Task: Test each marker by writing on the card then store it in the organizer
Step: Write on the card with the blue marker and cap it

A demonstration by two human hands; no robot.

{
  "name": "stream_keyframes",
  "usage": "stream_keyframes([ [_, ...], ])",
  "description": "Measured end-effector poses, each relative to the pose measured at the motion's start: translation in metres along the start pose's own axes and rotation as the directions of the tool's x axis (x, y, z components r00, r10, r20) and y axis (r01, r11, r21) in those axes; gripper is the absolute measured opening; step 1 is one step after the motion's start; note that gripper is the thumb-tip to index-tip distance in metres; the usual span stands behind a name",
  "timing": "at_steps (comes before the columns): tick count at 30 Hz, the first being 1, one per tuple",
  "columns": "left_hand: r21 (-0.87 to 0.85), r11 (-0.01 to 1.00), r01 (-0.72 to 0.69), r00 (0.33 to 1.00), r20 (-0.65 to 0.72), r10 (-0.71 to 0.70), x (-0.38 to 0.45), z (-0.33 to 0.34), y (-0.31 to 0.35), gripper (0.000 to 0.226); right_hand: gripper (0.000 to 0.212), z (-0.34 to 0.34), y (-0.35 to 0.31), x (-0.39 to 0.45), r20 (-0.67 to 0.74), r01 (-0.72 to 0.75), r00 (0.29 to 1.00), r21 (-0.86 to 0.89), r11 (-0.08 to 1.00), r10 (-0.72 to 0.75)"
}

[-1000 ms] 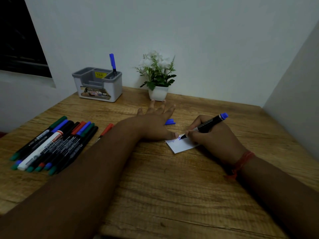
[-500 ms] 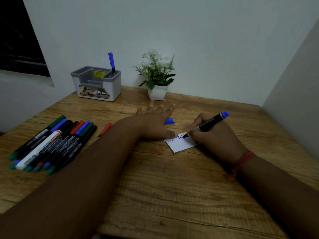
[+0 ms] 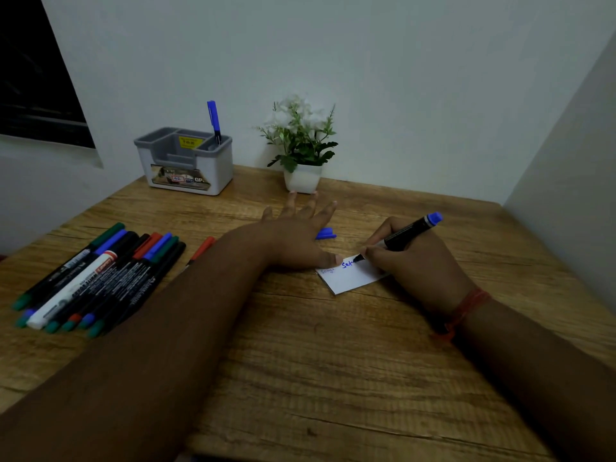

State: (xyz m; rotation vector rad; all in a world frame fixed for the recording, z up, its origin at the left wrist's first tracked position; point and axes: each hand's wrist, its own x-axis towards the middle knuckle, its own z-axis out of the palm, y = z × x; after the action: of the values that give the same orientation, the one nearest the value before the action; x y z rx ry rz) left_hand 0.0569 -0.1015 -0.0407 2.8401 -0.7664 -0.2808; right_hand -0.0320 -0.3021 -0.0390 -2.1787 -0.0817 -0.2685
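Observation:
A small white card (image 3: pixel 350 278) lies on the wooden table (image 3: pixel 333 378) and carries blue handwriting. My right hand (image 3: pixel 416 261) grips a black marker with a blue end (image 3: pixel 411 230), its tip touching the card. My left hand (image 3: pixel 300 235) lies flat with fingers spread, the thumb pressing the card's left corner. A blue cap (image 3: pixel 326 234) rests just beyond that hand. The grey-and-white organizer (image 3: pixel 186 161) stands at the back left with one blue marker (image 3: pixel 214 121) upright in it. Several markers (image 3: pixel 100 278) lie in a row at the left.
A white pot with a small flowering plant (image 3: pixel 301 145) stands against the back wall, right of the organizer. A red marker (image 3: pixel 201 250) lies apart from the row, partly behind my left forearm. Walls close the table at the back and right.
The marker tip has moved rightward along the card and more blue letters show. My left hand has stayed in place on the card.

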Motion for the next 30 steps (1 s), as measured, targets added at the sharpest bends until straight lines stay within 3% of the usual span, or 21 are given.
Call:
stream_keyframes([
  [24,0.014,1.0,0.005,1.0,0.014,-0.005,-0.0001,-0.002,0.0015,0.105,0.01,-0.0013,-0.0003,0.0023,-0.023,-0.022,1.0,0.007,1.0,0.022],
  [30,0.008,1.0,-0.014,1.0,-0.005,0.014,-0.0005,-0.0021,0.0006,0.107,0.004,-0.006,0.0004,0.0017,-0.147,-0.022,0.988,0.226,0.974,0.056],
])
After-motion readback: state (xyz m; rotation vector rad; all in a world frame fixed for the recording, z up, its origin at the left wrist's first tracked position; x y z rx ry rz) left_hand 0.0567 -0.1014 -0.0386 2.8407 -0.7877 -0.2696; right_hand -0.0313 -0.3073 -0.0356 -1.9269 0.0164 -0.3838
